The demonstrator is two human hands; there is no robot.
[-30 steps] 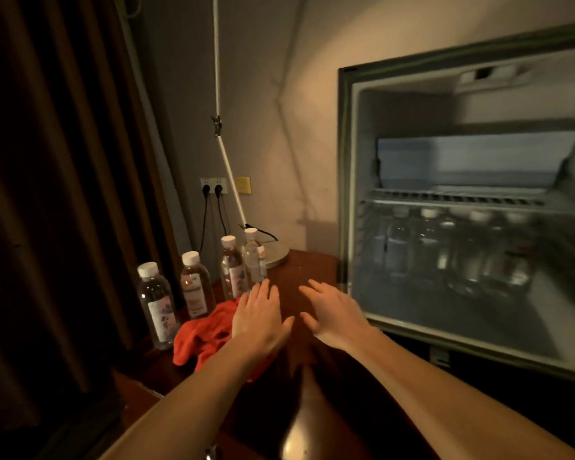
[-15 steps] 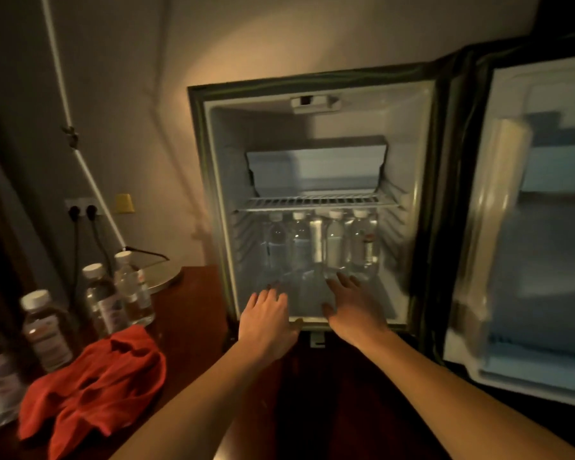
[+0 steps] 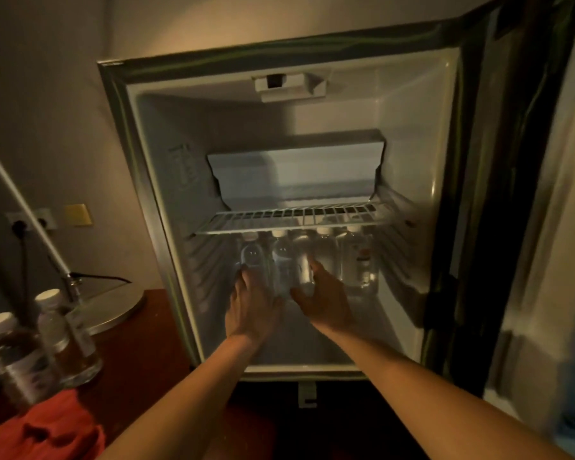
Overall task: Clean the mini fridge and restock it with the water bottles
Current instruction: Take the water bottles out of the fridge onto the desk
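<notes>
Our left hand [image 3: 251,303] reached its fingers [image 3: 243,272] onto the leftmost water bottle [image 3: 253,257]; whether they grasped it we could not tell. Our right hand [image 3: 326,302] curled around a middle bottle [image 3: 304,270]. Both stood under the wire shelf [image 3: 292,219] in the mini fridge [image 3: 412,180]. Two spare bottles [image 3: 60,330] stood on the surface [image 3: 140,366], beside a red cloth [image 3: 47,429].

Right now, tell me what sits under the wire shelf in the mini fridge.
A row of water bottles with white caps. The left hand and right hand cover the lower parts of some; an exact count is unclear.

Upright bottles [image 3: 357,260] inside open fridge [image 3: 412,134]
</notes>
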